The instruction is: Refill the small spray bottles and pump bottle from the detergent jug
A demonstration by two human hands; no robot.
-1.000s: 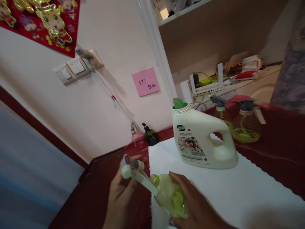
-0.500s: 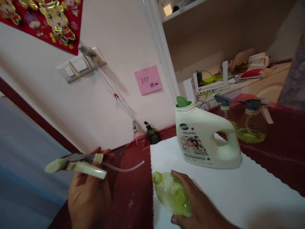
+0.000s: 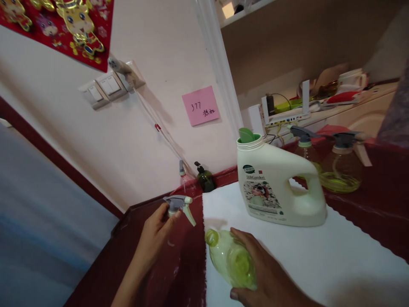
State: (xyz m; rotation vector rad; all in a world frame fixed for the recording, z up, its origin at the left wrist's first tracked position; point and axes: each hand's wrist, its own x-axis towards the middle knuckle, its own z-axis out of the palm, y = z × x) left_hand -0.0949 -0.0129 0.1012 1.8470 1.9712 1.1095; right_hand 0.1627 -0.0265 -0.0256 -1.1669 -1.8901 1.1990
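Pinched in my left hand point(image 3: 157, 228) is a grey and pale-green spray nozzle point(image 3: 179, 204), held above the dark red tabletop with its trigger pointing right. Its dip tube is hard to make out now. My right hand point(image 3: 255, 273) is wrapped around a clear yellow-green bottle point(image 3: 230, 258). The bottle leans to the left over the white sheet, and its threaded mouth is uncovered. Nozzle and bottle are apart. Behind the bottle stands a large cream jug point(image 3: 275, 183) with a handle; a green piece point(image 3: 246, 135) sticks up from its open neck.
Two spray bottles with yellow liquid, one of them point(image 3: 340, 170) nearer, stand right of the jug. A dark pump bottle point(image 3: 205, 178) and a pinkish spray bottle point(image 3: 184, 177) are by the wall. A white router point(image 3: 287, 119) sits behind. The white sheet point(image 3: 306, 260) covers part of the table.
My left hand has moved to the right and turned the spray nozzle, so its trigger side now faces right rather than left. My right hand and the bottle have hardly moved.
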